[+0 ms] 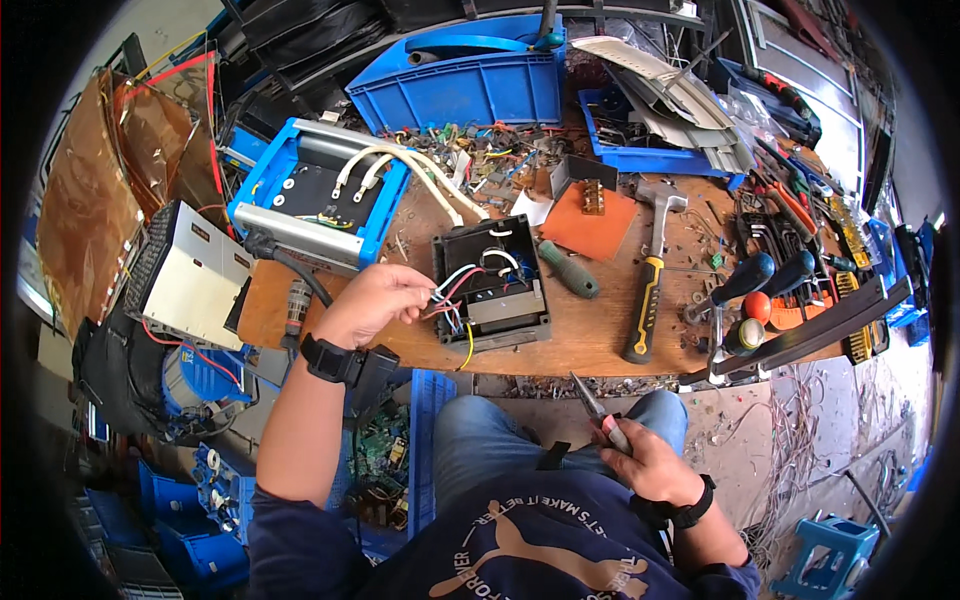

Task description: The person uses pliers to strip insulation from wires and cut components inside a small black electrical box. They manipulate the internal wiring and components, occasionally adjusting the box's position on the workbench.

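My left hand [375, 300] pinches a bundle of coloured wires [452, 300] that run out of a small open black box [492, 282] on the wooden bench [590, 335]. The box shows white, red, blue and yellow leads inside. My right hand [645, 462] rests low over my lap, closed around the handles of thin pointed pliers [592, 400], whose tips point up toward the bench edge. A black watch sits on each wrist.
A blue-framed unit [310, 195] with thick white cables lies left of the box. A green-handled screwdriver [568, 268], a yellow-handled hammer [650, 285], several screwdrivers [750, 285] and an orange plate [590, 225] lie to the right. Blue bins [460, 85] stand behind.
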{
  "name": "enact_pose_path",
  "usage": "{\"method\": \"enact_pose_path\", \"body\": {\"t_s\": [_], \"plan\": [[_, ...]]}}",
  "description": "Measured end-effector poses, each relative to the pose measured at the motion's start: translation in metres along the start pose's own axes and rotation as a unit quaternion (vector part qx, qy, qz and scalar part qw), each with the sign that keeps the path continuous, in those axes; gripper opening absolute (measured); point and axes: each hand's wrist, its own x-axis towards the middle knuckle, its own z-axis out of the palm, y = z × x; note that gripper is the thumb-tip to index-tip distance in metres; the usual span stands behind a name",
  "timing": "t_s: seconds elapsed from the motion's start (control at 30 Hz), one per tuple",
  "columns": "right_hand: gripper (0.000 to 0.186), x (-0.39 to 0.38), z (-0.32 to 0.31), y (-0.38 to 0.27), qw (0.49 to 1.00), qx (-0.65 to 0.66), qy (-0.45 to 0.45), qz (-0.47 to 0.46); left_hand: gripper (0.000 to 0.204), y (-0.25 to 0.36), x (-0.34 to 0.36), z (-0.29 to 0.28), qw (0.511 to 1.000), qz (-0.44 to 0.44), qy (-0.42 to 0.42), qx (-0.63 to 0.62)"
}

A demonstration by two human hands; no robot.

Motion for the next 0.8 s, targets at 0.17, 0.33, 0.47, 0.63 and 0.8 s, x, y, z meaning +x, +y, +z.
{"method": "enact_pose_path", "body": {"t_s": [0.17, 0.33, 0.47, 0.63, 0.8], "plan": [[0.029, 0.004, 0.001, -0.004, 1.000, -0.002, -0.002, -0.025, 0.025, -0.004, -0.009, 0.006, 1.000, 0.017, -0.009, -0.022], [0.029, 0.004, 0.002, -0.001, 0.999, -0.008, 0.001, -0.048, 0.018, -0.012, -0.012, 0.016, 1.000, 0.018, 0.025, -0.001], [0.030, 0.003, 0.001, -0.002, 1.000, 0.008, -0.005, -0.021, 0.017, -0.018, -0.018, 0.017, 0.998, 0.019, 0.060, 0.018], [0.032, 0.003, 0.005, -0.003, 1.000, 0.003, 0.006, -0.030, 0.018, -0.018, -0.025, 0.019, 0.995, 0.040, 0.089, 0.034], [0.034, 0.005, 0.009, 0.004, 0.999, 0.002, 0.006, -0.048, 0.026, -0.019, -0.020, 0.019, 0.981, 0.061, 0.173, 0.064]]}}
